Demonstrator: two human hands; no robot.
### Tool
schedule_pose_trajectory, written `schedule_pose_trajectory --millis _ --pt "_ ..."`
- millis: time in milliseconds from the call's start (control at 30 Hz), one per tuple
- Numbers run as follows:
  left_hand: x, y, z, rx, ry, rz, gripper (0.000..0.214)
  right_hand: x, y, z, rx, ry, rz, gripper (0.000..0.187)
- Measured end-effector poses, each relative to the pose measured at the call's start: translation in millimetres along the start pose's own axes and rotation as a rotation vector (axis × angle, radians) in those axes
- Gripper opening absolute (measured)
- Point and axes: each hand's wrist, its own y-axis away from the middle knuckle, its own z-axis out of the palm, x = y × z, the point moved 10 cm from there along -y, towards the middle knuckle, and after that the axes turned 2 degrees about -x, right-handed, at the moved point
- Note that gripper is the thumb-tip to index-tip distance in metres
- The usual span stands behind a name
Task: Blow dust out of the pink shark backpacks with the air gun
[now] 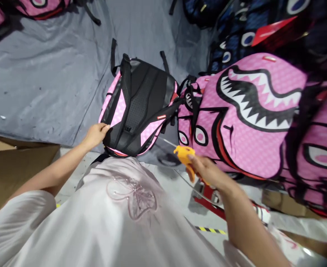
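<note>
A pink and black backpack (137,105) lies with its black padded back panel facing up on the grey tarp (41,81). My left hand (95,135) is closed on the backpack's lower left edge. My right hand (208,170) is closed round an orange tool (184,155), held to the right of the backpack and just below it. Directly right of the backpack sits a pile of pink backpacks printed with a toothed shark mouth (252,107).
Dark blue shark-print backpacks (235,40) are stacked at the top right, more pink ones (38,7) at the top left. A brown cardboard box (13,167) stands at the left. A red frame (208,202) and yellow-black floor tape (210,230) lie by my right arm.
</note>
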Motion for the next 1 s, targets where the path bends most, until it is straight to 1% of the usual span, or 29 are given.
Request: schedule_pose_trajectory --millis 33,67,100,133,200,267,300,367,467,533,600,667,767,900,1000 --pt "-11 -4 3.7 -0.019 0.179 -0.104 0.015 15 15 27 -0.11 -0.016 0.07 0.063" --pt "-19 -5 10.5 -0.055 0.351 -0.203 0.017 28 28 50 -0.147 -0.018 0.126 0.062" --pt "-25 -5 18.9 -0.103 0.503 -0.287 0.019 39 38 70 -0.12 0.026 0.169 0.06" --pt "-27 -4 26.7 -0.153 0.627 -0.352 0.021 46 44 85 -0.032 0.118 0.196 0.055" --pt "-28 -1 35.1 -0.217 0.791 -0.436 0.023 49 50 113 0.142 0.411 0.232 0.045" --pt "-31 -1 34.8 -0.231 0.868 -0.504 0.022 44 42 141 0.224 0.687 0.257 0.039" --pt "-33 -1 34.2 -0.241 0.885 -0.539 0.022 40 33 153 0.23 0.772 0.261 0.038" --pt "-36 -3 34.9 -0.292 0.9 -0.599 0.02 36 9 171 0.219 0.844 0.247 0.038" --pt "-36 -7 39.2 -0.359 0.926 -0.655 0.023 35 -31 180 0.265 0.846 0.235 0.042" --pt "-29 -9 46.6 -0.403 1.002 -0.636 0.027 39 -48 181 0.312 0.836 0.254 0.043" --pt "-20 -11 57.0 -0.456 1.103 -0.593 0.033 42 -57 185 0.34 0.837 0.265 0.043" --pt "-17 -13 66.4 -0.502 1.182 -0.548 0.041 44 -60 189 0.348 0.849 0.259 0.042" --pt "-20 -19 74.5 -0.574 1.248 -0.477 0.05 46 -58 192 0.358 0.857 0.288 0.04" --pt "-35 -28 74.2 -0.599 1.279 -0.448 0.052 53 -56 188 0.378 0.82 0.43 0.036" --pt "-36 -30 73.6 -0.634 1.291 -0.428 0.054 52 -53 185 0.39 0.769 0.465 0.036"
